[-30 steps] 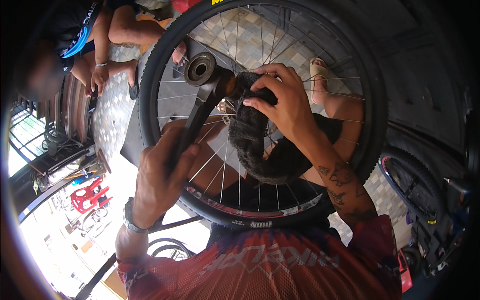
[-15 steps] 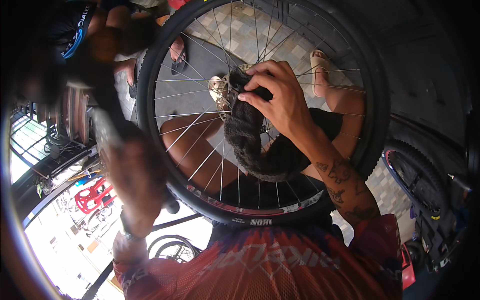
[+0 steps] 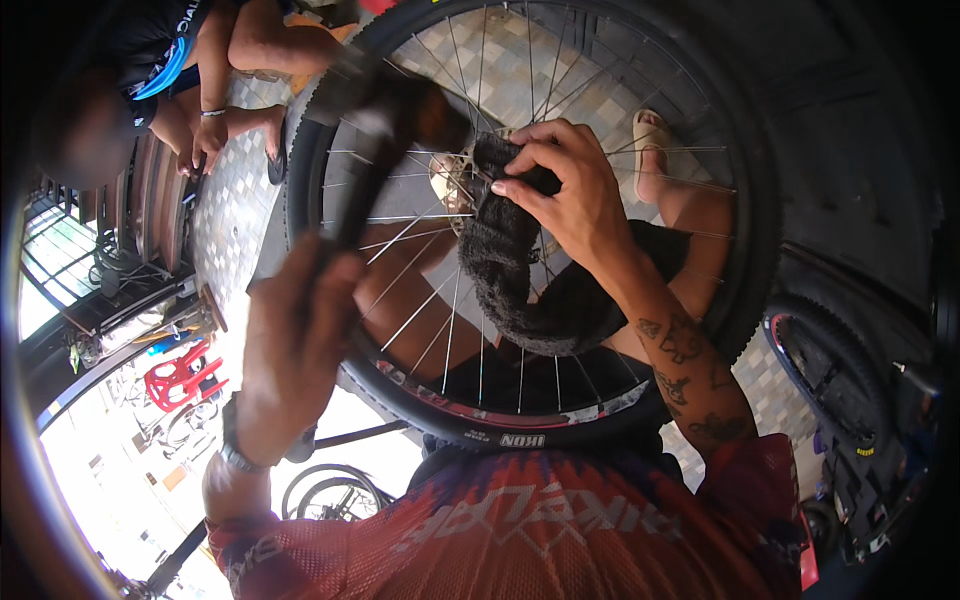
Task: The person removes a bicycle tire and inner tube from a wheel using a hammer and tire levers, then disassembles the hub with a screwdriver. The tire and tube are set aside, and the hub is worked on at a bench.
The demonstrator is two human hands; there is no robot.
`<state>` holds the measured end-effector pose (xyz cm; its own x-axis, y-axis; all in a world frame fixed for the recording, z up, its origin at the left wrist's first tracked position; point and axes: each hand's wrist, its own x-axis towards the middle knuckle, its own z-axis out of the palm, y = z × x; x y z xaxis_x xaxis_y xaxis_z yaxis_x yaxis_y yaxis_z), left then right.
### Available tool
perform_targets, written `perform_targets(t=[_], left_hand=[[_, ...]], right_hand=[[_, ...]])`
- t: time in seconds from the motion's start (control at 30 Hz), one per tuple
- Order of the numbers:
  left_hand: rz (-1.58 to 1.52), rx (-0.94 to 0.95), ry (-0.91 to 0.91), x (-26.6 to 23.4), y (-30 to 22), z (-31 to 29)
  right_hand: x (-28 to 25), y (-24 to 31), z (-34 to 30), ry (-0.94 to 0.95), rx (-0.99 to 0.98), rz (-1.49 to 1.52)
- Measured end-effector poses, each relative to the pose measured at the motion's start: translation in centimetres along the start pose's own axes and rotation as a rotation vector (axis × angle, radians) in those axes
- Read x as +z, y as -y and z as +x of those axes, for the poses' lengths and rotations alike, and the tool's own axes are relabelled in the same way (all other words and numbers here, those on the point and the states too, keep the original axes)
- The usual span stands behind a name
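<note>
A bicycle wheel (image 3: 420, 413) with a black knobby tyre and thin spokes lies across my lap. My left hand (image 3: 300, 340) is wrapped round the dark handle of a hammer (image 3: 375, 185). The hammer's blurred head hangs over the wheel, left of the hub. At the hub, my right hand (image 3: 575, 195) pinches a dark, fuzzy cloth (image 3: 495, 250), which trails down over the spokes towards my thigh. Cloth and fingers hide most of the hub; part of a brake disc (image 3: 450, 185) shows beside it. Anything held inside the cloth is hidden.
Another person sits at the upper left, their hands (image 3: 208, 140) low near their feet. A second wheel (image 3: 830, 370) stands at the right. A red chair (image 3: 185, 377) and another bicycle wheel (image 3: 345, 495) are at the lower left. Tiled floor (image 3: 235, 205) surrounds my legs.
My left hand has swung the hammer rightwards, from the left of the wheel to over its spokes near the hub. My right hand keeps its pinch on the cloth, shifting slightly.
</note>
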<state>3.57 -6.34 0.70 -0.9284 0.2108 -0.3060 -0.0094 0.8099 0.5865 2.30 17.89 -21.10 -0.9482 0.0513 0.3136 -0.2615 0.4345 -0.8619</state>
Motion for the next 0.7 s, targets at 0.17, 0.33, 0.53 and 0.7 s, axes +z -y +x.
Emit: perform_targets(t=[0.17,0.33,0.53,0.7], left_hand=[[0.117,0.257,-0.062,1.6,2.3,0.5],[0.460,0.384,-0.103,2.9,3.6,0.4],[0.033,-0.073,-0.014,0.7,1.8,-0.5],[-0.199,-0.252,-0.051,1.3,4.0,-1.6]], right_hand=[[0.1,0.0,0.1,-0.006,0.005,0.009],[-0.1,0.3,0.5,0.065,0.066,-0.061],[-0.2,0.0,-0.1,0.012,0.012,0.009],[-1.4,0.4,0.4,0.021,-0.011,0.067]])
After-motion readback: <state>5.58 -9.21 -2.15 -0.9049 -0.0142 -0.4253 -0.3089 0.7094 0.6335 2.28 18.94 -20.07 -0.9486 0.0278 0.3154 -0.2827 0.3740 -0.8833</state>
